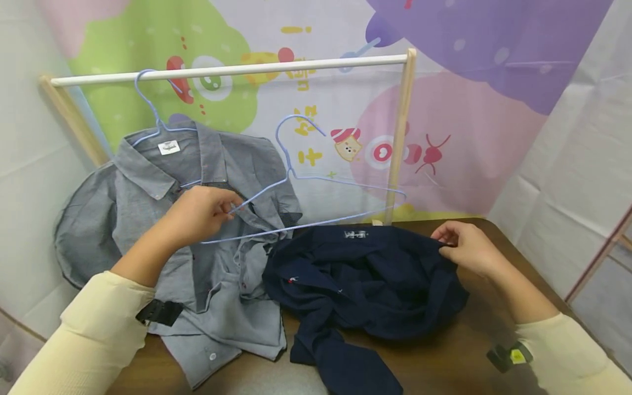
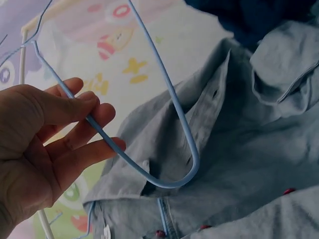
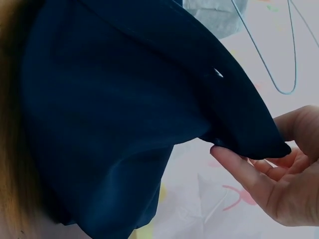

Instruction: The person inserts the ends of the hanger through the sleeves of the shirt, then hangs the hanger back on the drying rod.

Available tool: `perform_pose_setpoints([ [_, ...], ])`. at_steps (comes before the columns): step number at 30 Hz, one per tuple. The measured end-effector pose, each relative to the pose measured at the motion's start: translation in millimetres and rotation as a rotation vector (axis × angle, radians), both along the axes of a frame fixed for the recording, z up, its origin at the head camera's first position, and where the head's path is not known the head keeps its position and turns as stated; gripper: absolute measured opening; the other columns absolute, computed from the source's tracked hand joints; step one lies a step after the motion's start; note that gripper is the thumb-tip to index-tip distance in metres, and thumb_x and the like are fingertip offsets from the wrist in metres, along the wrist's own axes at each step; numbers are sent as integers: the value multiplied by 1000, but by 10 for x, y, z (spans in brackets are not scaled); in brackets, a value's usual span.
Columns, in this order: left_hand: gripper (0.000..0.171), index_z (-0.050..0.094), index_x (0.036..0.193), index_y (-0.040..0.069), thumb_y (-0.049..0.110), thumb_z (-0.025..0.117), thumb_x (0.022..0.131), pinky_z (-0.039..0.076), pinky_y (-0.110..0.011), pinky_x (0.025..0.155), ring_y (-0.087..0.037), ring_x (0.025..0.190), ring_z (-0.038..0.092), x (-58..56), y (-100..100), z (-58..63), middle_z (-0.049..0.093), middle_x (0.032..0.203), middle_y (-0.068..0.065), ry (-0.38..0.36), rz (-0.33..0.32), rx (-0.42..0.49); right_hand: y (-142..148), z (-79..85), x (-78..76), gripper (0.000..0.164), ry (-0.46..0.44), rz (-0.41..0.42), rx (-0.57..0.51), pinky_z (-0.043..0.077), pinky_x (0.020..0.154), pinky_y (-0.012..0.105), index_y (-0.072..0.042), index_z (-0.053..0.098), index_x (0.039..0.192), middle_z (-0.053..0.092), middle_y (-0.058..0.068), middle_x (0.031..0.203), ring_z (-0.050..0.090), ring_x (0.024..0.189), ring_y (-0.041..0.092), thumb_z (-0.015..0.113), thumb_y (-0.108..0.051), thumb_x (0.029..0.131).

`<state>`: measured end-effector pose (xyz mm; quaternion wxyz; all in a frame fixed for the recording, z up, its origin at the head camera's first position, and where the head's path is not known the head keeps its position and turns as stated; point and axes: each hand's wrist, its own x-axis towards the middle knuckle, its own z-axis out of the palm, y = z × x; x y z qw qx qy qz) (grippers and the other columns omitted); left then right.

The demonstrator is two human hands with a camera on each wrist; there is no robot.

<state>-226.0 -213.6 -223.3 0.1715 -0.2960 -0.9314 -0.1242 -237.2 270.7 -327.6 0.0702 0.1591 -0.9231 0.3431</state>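
In the head view my left hand (image 1: 199, 215) pinches one arm of a light blue wire hanger (image 1: 340, 181), held up with its hook at the top and nothing on it. The left wrist view shows the thumb and fingertips on the hanger's wire (image 2: 102, 133) near its rounded end. My right hand (image 1: 469, 248) pinches an edge of a navy shirt (image 1: 395, 299), which lies bunched on the table with its label showing. Close up, the right fingers (image 3: 244, 172) and thumb hold a pointed corner of the dark cloth (image 3: 124, 129).
A grey button-up shirt (image 1: 158, 219) hangs on another blue hanger (image 1: 157, 118) from the white rail (image 1: 237, 70) of a wooden rack, its lower part lying on the brown table (image 1: 444, 356). Behind the rack is a printed cartoon curtain (image 1: 316, 33).
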Motion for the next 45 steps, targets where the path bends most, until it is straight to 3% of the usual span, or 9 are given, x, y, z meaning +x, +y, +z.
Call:
perform_pose_setpoints([
  [11,26,74,102,4,-9,71,79,51,-34,61,-14,69,62,263,241,-208,68,78,-1,-72,-108,-63,0,137,93,20,198,-102,116,45,77,47,1,67,99,67,16,91,61,84,33,61,0,79],
  [19,29,75,102,9,-7,70,79,48,-26,56,-7,66,61,317,448,-375,68,78,2,-202,-185,-68,-84,286,220,19,363,-87,122,46,75,51,2,68,95,66,19,93,61,84,36,62,5,77],
  [25,29,75,103,7,-8,70,78,43,-21,51,0,53,47,319,580,-560,64,72,7,-295,-220,-4,-219,379,360,19,467,-82,105,46,69,44,0,70,93,67,15,92,62,80,31,66,6,75],
  [32,28,73,104,4,-7,69,79,42,-23,51,-1,52,49,348,801,-741,61,65,10,-302,-106,124,-423,478,522,22,570,-67,65,41,63,29,-3,72,93,66,7,87,53,70,19,69,8,74],
  [39,26,75,98,10,-3,73,76,43,-23,52,2,53,52,325,1014,-867,61,62,12,-171,-51,200,-628,436,588,25,578,-14,23,46,63,31,-3,70,95,67,6,91,60,79,18,69,10,74],
  [45,22,76,101,9,2,75,80,44,-24,52,0,51,48,316,1175,-953,62,66,10,-176,-9,252,-905,288,613,28,575,101,-9,53,68,34,-3,69,96,66,5,94,61,83,17,69,13,73],
])
